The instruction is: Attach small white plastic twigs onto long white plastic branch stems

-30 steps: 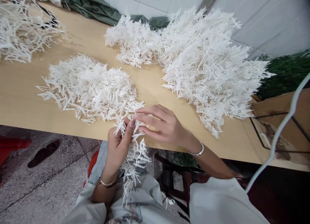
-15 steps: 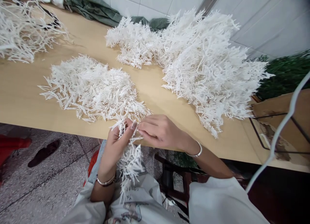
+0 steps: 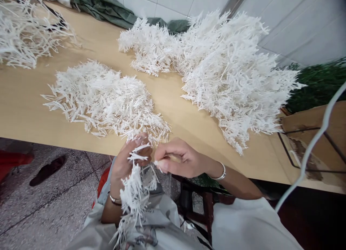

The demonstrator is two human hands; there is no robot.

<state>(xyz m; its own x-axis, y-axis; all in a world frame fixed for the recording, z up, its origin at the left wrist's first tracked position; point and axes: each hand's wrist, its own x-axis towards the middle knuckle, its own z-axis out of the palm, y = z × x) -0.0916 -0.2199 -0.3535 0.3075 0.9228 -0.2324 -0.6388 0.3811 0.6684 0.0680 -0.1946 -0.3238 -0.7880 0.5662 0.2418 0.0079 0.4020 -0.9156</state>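
Note:
My left hand [image 3: 124, 160] is closed around a white plastic foliage strand [image 3: 135, 194], which hangs below it in front of my shirt. Short white sprigs stick out between its fingers. Just to the right, my right hand [image 3: 181, 159] pinches the tip of a thin white sprig between thumb and forefinger; whether that sprig is joined to the strand I cannot tell. Beyond the hands lies a loose heap of short white sprigs [image 3: 104, 97], its near end at the table edge. A larger pile of bushy white foliage [image 3: 229, 70] sits at the back right.
The wooden table [image 3: 24, 102] also holds long white stems [image 3: 24, 34] at the far left. Dark green cloth [image 3: 105, 8] lies along the tiled wall. On the right are green foliage [image 3: 319, 84], a cardboard box [image 3: 332, 134] and a pale cable [image 3: 313, 149] crossing in front.
My right hand has moved down, its fingers now curled in a pinch. My left hand has turned, and the hanging strand has swung left and lower.

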